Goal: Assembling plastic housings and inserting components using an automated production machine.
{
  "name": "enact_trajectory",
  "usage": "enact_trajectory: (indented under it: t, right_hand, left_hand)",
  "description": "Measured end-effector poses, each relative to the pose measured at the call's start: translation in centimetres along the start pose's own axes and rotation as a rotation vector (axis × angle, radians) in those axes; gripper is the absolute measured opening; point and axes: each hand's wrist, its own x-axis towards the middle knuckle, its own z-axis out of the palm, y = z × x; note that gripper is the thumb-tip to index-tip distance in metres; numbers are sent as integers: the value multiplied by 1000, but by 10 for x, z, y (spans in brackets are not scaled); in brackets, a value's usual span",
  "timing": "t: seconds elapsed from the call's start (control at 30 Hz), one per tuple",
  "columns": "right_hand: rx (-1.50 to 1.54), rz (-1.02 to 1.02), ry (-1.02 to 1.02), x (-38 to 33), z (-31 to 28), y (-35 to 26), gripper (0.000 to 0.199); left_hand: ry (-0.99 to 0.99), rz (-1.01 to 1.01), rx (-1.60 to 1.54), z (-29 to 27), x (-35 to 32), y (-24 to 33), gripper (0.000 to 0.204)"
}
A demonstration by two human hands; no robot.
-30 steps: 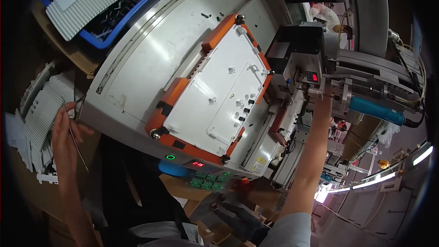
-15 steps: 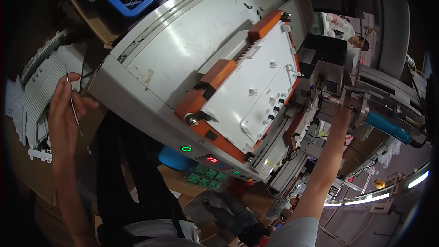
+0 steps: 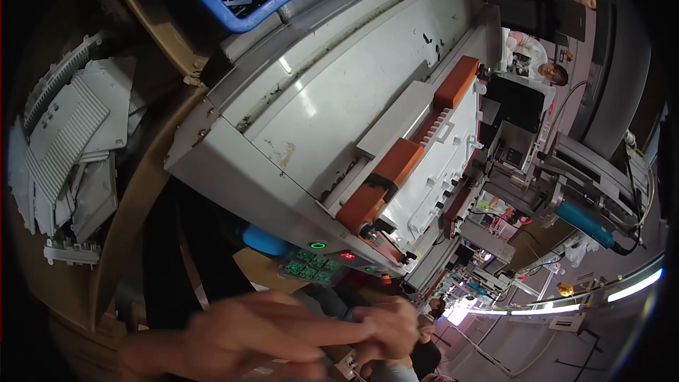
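Note:
My left hand (image 3: 258, 332) and my right hand (image 3: 390, 327) meet low in front of my body, smeared by motion. The right hand's fingers are curled; whatever is inside them is hidden. My left hand's fingers reach toward the right hand, too blurred to show their grip. No tool can be made out between them. Beyond them stands a grey machine bench (image 3: 233, 163) with lit green buttons. On it, an orange-brown fixture (image 3: 382, 184) carries a white plastic panel (image 3: 417, 201) with small black parts along one side, tilted steeply.
White ribbed plastic panels (image 3: 71, 138) are stacked at the left by a cardboard box edge (image 3: 134, 233). A blue bin (image 3: 244, 22) of dark small parts sits at the top. Green circuit boards (image 3: 311, 267) lie below the bench; a teal power driver (image 3: 583, 225) is mounted at the right.
My right hand has left the machine at the right, and my left hand has come in from the left. The thin metal tool it held is no longer visible. The panel appears narrower.

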Motion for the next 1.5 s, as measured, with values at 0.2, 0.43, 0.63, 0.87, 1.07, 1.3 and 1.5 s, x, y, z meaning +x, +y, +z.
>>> enact_trajectory:
  t: [0.2, 0.43, 0.63, 0.87, 1.07, 1.3, 1.5]
  right_hand:
    - [27, 10, 190, -5, 20, -6, 39]
    - [-100, 180, 96, 24, 12, -14, 16]
    - [-382, 402, 543, -3, 2, 2, 22]
    - [-38, 522, 982, 29, 1, 20, 19]
    - [-58, 430, 1061, -3, 3, 3, 18]
    - [146, 570, 937, -33, -10, -16, 10]
    - [48, 332, 857, -39, -16, 25, 11]
  left_hand:
    - [-38, -158, -717, 21, 31, -6, 29]
    - [160, -309, -273, 5, 32, -8, 26]
    - [74, -75, 268, -15, 39, -17, 33]
    - [300, 176, 906, -37, 45, 3, 31]
    - [193, 268, 1274, -22, 96, -9, 31]
    - [57, 156, 1620, -5, 130, -8, 25]
    - [-17, 146, 1834, 0, 137, -21, 25]
